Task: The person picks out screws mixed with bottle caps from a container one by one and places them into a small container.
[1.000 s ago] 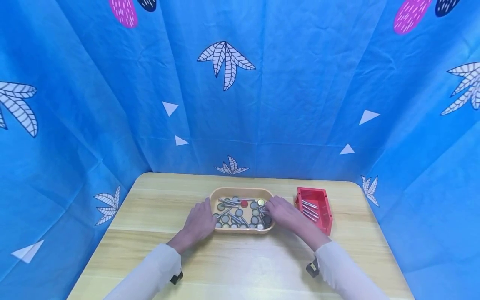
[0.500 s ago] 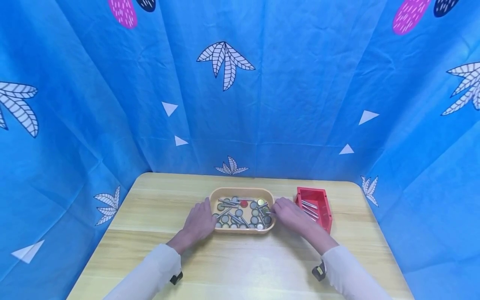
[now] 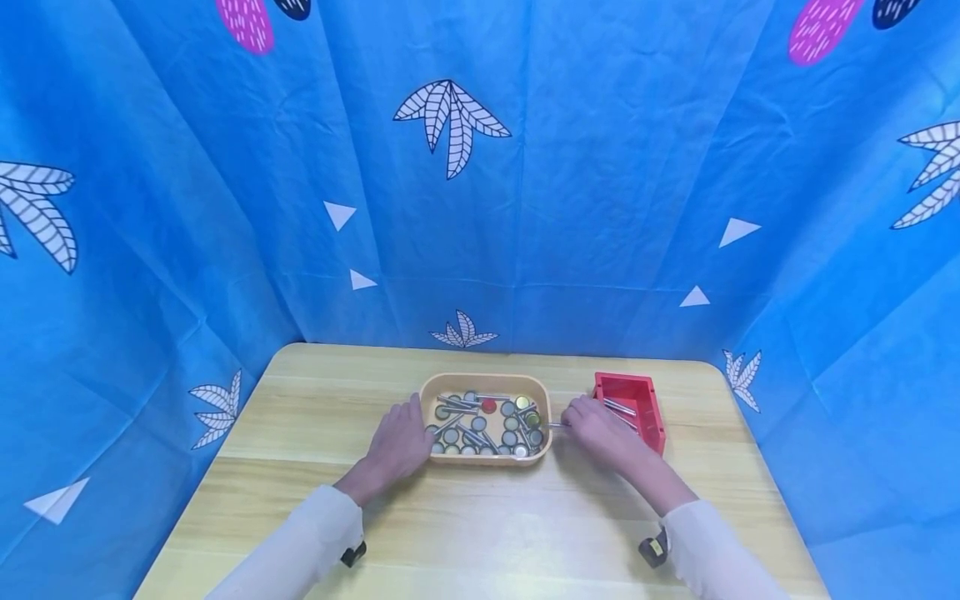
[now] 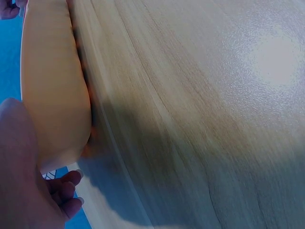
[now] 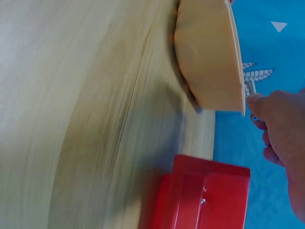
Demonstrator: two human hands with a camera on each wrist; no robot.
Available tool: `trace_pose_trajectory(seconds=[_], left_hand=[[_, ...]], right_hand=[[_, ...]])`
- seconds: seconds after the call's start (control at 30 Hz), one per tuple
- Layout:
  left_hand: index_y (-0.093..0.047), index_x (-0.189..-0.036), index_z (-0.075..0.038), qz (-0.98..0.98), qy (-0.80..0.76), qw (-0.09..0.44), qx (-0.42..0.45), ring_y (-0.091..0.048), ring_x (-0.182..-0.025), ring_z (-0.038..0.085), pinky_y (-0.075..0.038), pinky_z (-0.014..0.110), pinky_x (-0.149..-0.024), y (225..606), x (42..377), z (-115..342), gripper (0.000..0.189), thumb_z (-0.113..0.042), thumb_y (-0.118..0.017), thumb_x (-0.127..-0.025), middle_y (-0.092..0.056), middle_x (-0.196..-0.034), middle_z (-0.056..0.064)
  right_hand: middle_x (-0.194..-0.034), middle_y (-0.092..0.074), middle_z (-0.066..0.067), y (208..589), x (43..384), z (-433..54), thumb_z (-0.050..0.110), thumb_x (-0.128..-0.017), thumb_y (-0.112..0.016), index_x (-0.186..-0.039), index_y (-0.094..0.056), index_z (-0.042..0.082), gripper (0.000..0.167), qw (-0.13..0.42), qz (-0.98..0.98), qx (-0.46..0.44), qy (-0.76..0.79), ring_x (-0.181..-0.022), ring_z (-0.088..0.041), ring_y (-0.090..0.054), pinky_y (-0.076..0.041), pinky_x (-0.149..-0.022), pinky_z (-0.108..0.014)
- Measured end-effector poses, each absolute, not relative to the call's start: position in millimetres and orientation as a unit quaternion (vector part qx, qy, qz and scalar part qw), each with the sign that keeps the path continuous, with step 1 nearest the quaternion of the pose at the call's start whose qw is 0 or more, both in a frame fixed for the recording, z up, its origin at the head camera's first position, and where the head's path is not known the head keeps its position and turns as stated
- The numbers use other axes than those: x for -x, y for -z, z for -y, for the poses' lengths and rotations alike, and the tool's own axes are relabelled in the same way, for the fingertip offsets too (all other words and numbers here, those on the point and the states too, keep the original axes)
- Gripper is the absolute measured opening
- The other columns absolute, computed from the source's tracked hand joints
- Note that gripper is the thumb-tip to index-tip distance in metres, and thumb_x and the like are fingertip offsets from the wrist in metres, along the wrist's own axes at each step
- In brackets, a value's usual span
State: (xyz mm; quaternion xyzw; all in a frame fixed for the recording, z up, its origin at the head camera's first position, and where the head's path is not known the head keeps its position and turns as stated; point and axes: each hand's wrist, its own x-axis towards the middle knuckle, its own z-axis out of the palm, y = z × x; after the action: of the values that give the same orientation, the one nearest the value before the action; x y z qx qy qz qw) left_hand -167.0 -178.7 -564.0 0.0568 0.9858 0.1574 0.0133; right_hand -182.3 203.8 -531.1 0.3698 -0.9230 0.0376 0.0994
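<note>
My left hand (image 3: 399,439) grips the left end of a beige oval tray (image 3: 485,462), the thumb on the near side of its wall (image 4: 55,86). Inside the tray lie several round bottle caps, one of them red (image 3: 489,406), mixed with several slim silver rods (image 3: 472,437). Just off the tray's right end, my right hand (image 3: 600,431) pinches one silver metal rod (image 3: 557,425) between thumb and fingers. In the right wrist view, the rod's tip (image 5: 251,87) sticks out past the thumb. The rods' exact kind is too small to tell.
An open red box (image 3: 657,417) holding several silver rods (image 3: 619,407) stands right of the tray, partly behind the right hand. Both containers rest on a pale wooden table (image 3: 480,525). A blue patterned curtain (image 3: 600,208) encloses the table's back and sides.
My right hand has lifted out of the tray's right end and moved right toward the red box, carrying a silver rod. The left hand stays on the tray.
</note>
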Motion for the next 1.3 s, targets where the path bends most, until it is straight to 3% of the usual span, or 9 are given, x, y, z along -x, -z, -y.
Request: trace_pose_trajectory(seconds=[0.2,0.4,0.67,0.93,1.3], left_hand=[[-0.029,-0.155,0.012,-0.985,-0.159,0.018,-0.057,-0.059,-0.116,0.038,-0.051,0.052,-0.1,565,167,179,0.076,-0.027,-0.056,-0.095,-0.063,-0.125,0.026],[-0.029,-0.155,0.013,-0.985,-0.158,0.019,-0.06,-0.059,-0.113,0.037,-0.052,0.052,-0.099,564,167,178,0.075,-0.025,-0.056,-0.095,-0.063,-0.123,0.025],[-0.029,-0.154,0.013,-0.987,-0.149,0.018,-0.061,-0.059,-0.113,0.037,-0.051,0.05,-0.099,563,167,179,0.076,-0.027,-0.054,-0.095,-0.062,-0.123,0.025],[-0.031,-0.154,0.013,-0.986,-0.156,0.014,-0.058,-0.06,-0.112,0.038,-0.052,0.051,-0.099,564,165,179,0.076,-0.026,-0.056,-0.094,-0.063,-0.121,0.026],[-0.031,-0.154,0.012,-0.986,-0.155,0.016,-0.055,-0.059,-0.109,0.036,-0.052,0.05,-0.097,563,166,178,0.075,-0.027,-0.055,-0.094,-0.063,-0.12,0.024]], right_hand=[[-0.103,-0.069,-0.003,531,181,-219,0.014,-0.082,-0.087,-0.109,-0.072,0.011,0.031,0.094,0.928,-0.359,-0.037,-0.102,-0.019,-0.066,-0.059,-0.096,-0.036],[-0.101,-0.07,-0.003,532,181,-234,0.011,-0.075,-0.091,-0.107,-0.072,0.009,0.038,0.109,0.932,-0.341,-0.051,-0.098,-0.018,-0.064,-0.06,-0.091,-0.035],[-0.098,-0.068,-0.001,531,181,-251,0.013,-0.084,-0.085,-0.101,-0.072,0.011,0.022,0.113,0.945,-0.297,-0.084,-0.096,-0.017,-0.062,-0.06,-0.089,-0.037],[-0.093,-0.065,-0.004,531,181,-267,0.01,-0.087,-0.082,-0.101,-0.069,0.006,0.019,0.132,0.948,-0.278,-0.081,-0.091,-0.019,-0.06,-0.059,-0.083,-0.037],[-0.097,-0.067,-0.01,536,181,-278,-0.002,-0.086,-0.078,-0.105,-0.07,0.0,0.021,0.132,0.949,-0.275,-0.08,-0.091,-0.022,-0.065,-0.062,-0.085,-0.039]])
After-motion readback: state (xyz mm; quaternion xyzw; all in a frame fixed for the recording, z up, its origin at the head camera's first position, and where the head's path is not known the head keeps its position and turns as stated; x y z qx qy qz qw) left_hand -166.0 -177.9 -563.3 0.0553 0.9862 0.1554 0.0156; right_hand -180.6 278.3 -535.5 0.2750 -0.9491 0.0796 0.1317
